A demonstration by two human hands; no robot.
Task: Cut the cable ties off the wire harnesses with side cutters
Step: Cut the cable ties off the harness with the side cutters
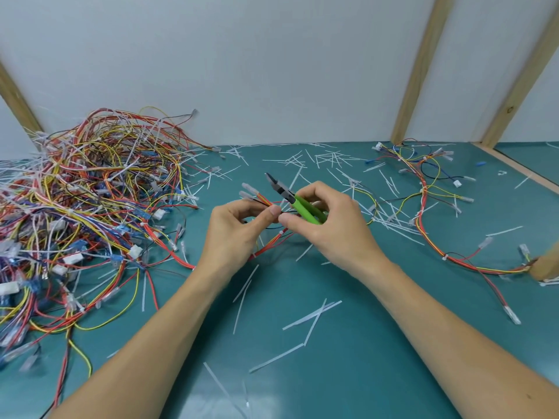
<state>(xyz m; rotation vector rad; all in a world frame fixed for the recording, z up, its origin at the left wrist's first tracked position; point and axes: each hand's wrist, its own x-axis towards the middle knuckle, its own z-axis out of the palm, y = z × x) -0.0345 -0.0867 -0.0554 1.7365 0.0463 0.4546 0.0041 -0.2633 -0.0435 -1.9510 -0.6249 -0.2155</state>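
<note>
Harness pinched up for the next snip

Tangled pile of harnesses [87,207] waits at counter's [332,373] left. My left hand [234,231] pinches one wire harness [266,204], lifting it clear; my right hand [326,225] grips the green side cutters [298,204], tips raised, blades seemingly closed.

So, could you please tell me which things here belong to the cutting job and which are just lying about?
In the job:
- green-handled side cutters, gripped by the right hand
- wire harness, pinched by the left hand
- harness pile
- spread-out harness

Lying about:
- cut tie strips on the green mat
- wooden posts
</note>
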